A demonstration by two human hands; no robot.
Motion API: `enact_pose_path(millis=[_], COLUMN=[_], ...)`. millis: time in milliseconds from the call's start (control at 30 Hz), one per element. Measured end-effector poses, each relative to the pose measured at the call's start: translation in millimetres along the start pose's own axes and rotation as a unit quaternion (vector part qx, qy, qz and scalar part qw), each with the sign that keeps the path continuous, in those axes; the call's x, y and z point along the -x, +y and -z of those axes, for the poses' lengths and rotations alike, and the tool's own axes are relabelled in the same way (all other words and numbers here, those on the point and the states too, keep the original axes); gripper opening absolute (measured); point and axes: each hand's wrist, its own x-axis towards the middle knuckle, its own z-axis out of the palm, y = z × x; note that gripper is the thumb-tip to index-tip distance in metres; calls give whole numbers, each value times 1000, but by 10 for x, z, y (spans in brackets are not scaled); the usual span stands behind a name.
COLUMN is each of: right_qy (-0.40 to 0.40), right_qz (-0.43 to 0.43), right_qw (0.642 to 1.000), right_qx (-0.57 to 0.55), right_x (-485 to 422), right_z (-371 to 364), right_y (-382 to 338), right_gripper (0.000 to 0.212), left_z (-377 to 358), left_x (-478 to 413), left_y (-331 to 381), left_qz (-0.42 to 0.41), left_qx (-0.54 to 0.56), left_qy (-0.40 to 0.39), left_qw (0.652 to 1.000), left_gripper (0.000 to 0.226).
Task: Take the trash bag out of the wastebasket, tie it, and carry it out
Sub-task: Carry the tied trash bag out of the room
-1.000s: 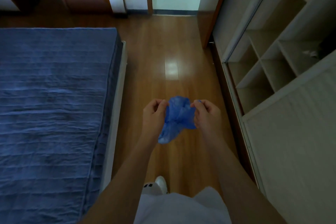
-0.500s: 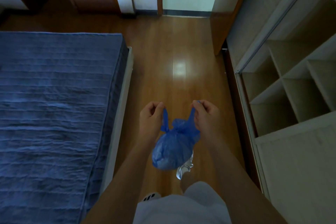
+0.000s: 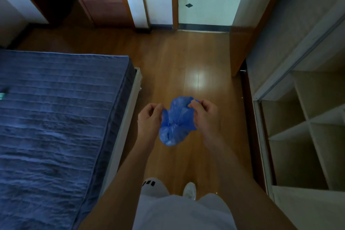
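A small blue plastic trash bag (image 3: 174,127) hangs in front of me above the wooden floor, its neck gathered and its rounded bottom drooping down. My left hand (image 3: 149,119) pinches the bag's left top flap. My right hand (image 3: 206,115) pinches the right top flap, which is bunched over its fingers. Both hands are close together at waist height. No wastebasket is in view.
A bed with a blue quilted cover (image 3: 56,127) fills the left side. An open wardrobe with shelves (image 3: 302,127) lines the right. A strip of wooden floor (image 3: 186,58) leads to an open doorway (image 3: 205,5) with white tiles beyond. My feet stand below.
The view has advanced toward the doorway. The bag, pulled taut by its two ends half a second ago, now sits higher with its top flaps bunched loosely between my hands.
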Motion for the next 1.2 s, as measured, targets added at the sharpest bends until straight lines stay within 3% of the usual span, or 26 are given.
enact_pose_path(millis=[200,467,633,967,1200], right_qy=[7,-1,15,6,-4], right_qz=[-3,-9,0,43,46], right_qw=[1000,1000,999,998,998], right_qx=[-3,22,33,42,49], right_x=[-631,-1543,-2376,-3787,-4489], right_z=[41,-293,-766,-1779,-2157], right_y=[-120,-299,-541,-989,-1049], right_gripper=[25,50,27,24,27], left_z=[-247,-413,-413,-400,-396], left_x=[-508,-1558,-2536,-4221,-4948], left_y=[140,248,456,886,941], left_qz=[4,1,-2,-27,-21], left_qx=[6,-1,8,38,-11], left_qy=[7,-13,-27,-11,14], left_qw=[1000,1000,1000,999,1000], left_gripper=[20,24,24,23,25])
